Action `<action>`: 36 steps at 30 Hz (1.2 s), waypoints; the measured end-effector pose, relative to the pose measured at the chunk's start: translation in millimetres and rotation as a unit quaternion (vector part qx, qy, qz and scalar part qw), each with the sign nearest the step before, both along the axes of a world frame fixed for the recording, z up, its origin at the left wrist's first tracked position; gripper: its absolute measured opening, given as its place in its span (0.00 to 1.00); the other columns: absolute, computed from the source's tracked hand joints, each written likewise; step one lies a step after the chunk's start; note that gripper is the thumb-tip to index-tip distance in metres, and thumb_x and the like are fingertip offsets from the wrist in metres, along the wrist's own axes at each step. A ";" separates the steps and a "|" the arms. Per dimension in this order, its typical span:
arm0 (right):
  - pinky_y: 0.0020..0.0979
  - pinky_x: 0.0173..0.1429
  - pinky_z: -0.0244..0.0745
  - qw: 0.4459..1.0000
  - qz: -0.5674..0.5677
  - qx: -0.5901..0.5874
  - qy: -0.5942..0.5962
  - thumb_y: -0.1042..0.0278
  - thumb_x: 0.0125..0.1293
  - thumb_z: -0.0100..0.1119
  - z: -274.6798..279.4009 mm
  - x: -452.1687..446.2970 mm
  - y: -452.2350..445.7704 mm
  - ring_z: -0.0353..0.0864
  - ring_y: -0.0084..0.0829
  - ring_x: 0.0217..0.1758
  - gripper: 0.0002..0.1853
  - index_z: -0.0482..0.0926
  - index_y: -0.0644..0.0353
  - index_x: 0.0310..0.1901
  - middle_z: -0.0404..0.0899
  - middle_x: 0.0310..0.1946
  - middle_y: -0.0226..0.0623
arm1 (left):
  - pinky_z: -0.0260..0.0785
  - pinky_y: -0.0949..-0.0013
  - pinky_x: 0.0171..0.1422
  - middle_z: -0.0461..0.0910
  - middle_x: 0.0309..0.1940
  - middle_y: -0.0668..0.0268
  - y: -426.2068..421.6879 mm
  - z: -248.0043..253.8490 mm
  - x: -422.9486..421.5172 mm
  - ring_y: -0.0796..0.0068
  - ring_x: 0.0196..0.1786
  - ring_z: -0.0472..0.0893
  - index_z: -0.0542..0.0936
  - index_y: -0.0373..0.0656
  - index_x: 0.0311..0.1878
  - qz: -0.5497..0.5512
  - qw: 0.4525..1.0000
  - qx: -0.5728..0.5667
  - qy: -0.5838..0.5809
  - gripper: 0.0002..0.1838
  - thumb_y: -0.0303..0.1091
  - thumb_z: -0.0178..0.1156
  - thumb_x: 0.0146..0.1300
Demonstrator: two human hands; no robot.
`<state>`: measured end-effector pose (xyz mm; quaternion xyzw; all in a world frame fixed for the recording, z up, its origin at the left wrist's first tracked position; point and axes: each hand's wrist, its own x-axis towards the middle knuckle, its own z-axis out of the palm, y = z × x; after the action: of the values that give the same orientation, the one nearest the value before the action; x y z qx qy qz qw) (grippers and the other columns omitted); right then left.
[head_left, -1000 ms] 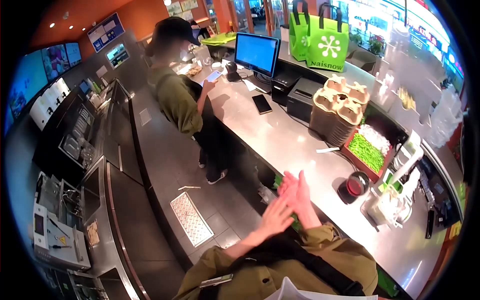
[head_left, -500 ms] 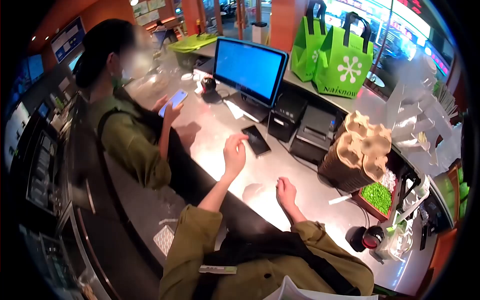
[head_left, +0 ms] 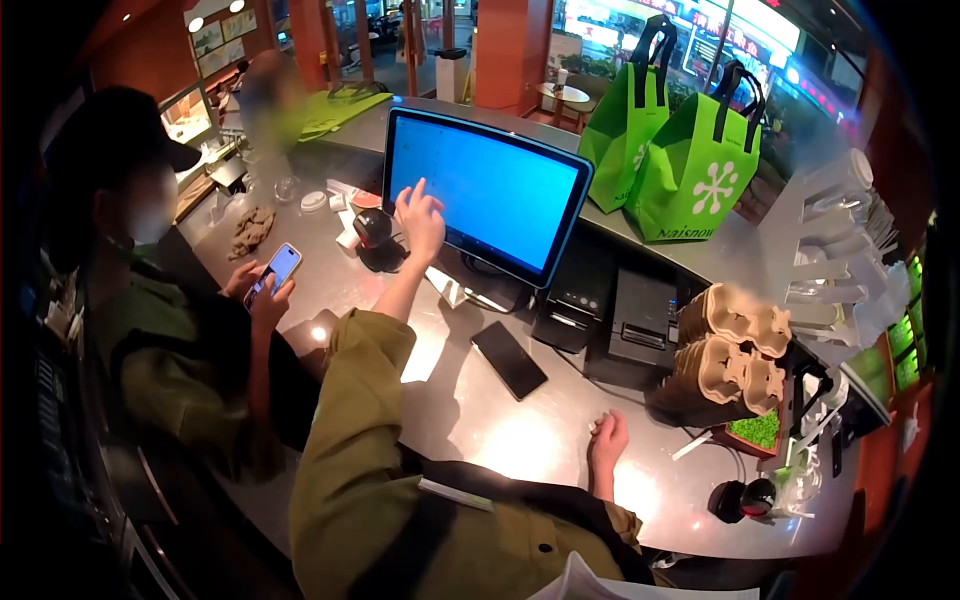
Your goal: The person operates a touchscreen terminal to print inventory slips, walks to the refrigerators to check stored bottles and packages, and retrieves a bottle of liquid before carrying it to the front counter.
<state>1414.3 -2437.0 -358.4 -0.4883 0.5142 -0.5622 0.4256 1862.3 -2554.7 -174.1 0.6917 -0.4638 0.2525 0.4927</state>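
In front of the lit blue touchscreen monitor [head_left: 490,190], my left hand [head_left: 420,222] is raised, index finger up and the others loosely apart. It holds nothing; whether the fingertip touches the glass I cannot tell. My right hand [head_left: 608,435] rests at the counter with its fingers curled in and nothing visible in them. Between my hands a dark phone [head_left: 508,360] lies flat on the metal counter [head_left: 440,430]. A black scanner [head_left: 374,235] on a stand is just left of my left hand.
On the left a co-worker holds a phone [head_left: 275,272]. Two black printers [head_left: 640,320] stand right of the monitor, below green bags [head_left: 695,180]. Stacked cardboard cup carriers [head_left: 725,370], a box of green bits [head_left: 755,430] and another scanner [head_left: 745,498] are at right.
My left hand has risen from above the phone to the monitor, its fingers spreading. The screen now shows a page layout. My right hand stays low at the counter. The view has shifted.
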 end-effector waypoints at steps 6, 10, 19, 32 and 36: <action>0.23 0.26 0.65 0.989 -0.019 -0.031 0.142 0.72 0.62 0.45 9.4 9.0 -0.7 0.69 0.21 0.20 0.09 0.72 0.68 0.39 0.72 0.19 0.33 | 0.47 0.49 0.63 0.67 0.59 0.61 -11.2 -6.9 7.8 0.53 0.61 0.59 0.74 0.44 0.20 -0.020 0.996 0.051 -0.069 0.05 0.21 0.53 0.42; 0.24 0.26 0.66 0.986 -0.025 -0.037 0.163 0.72 0.62 0.46 21.2 12.8 4.2 0.69 0.21 0.20 0.09 0.73 0.68 0.38 0.72 0.18 0.33 | 0.44 0.48 0.63 0.66 0.59 0.60 1.7 4.7 9.7 0.53 0.62 0.58 0.75 0.45 0.26 -0.023 0.999 0.002 -0.024 0.08 0.21 0.52 0.42; 0.30 0.36 0.70 0.966 -0.027 -0.030 0.254 0.72 0.61 0.48 44.3 27.2 8.6 0.76 0.35 0.29 0.08 0.74 0.67 0.38 0.77 0.27 0.45 | 0.64 0.62 0.47 0.75 0.34 0.64 207.8 178.7 -115.9 0.70 0.42 0.72 0.74 0.41 0.35 -0.373 0.814 -0.434 -0.098 0.08 0.34 0.55 0.54; 0.29 0.32 0.69 0.967 -0.016 -0.051 0.251 0.73 0.61 0.47 26.6 22.3 7.4 0.75 0.31 0.24 0.07 0.75 0.65 0.33 0.75 0.22 0.40 | 0.45 0.53 0.64 0.70 0.45 0.66 260.8 274.2 -105.3 0.62 0.53 0.63 0.70 0.51 0.45 -0.282 0.651 -0.624 -0.328 0.19 0.54 0.48 0.58; 0.31 0.32 0.69 0.953 -0.024 -0.094 0.287 0.72 0.61 0.47 23.2 15.5 3.6 0.75 0.35 0.25 0.07 0.75 0.64 0.32 0.76 0.23 0.42 | 0.47 0.53 0.63 0.70 0.45 0.66 269.4 277.7 -105.3 0.63 0.53 0.64 0.69 0.51 0.45 -0.287 0.640 -0.623 -0.346 0.20 0.54 0.48 0.58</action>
<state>1429.8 -2433.3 -335.2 -0.6541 0.5711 -0.4542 0.1991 1757.0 -2285.3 103.6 -0.0848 -0.5089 0.5485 0.6580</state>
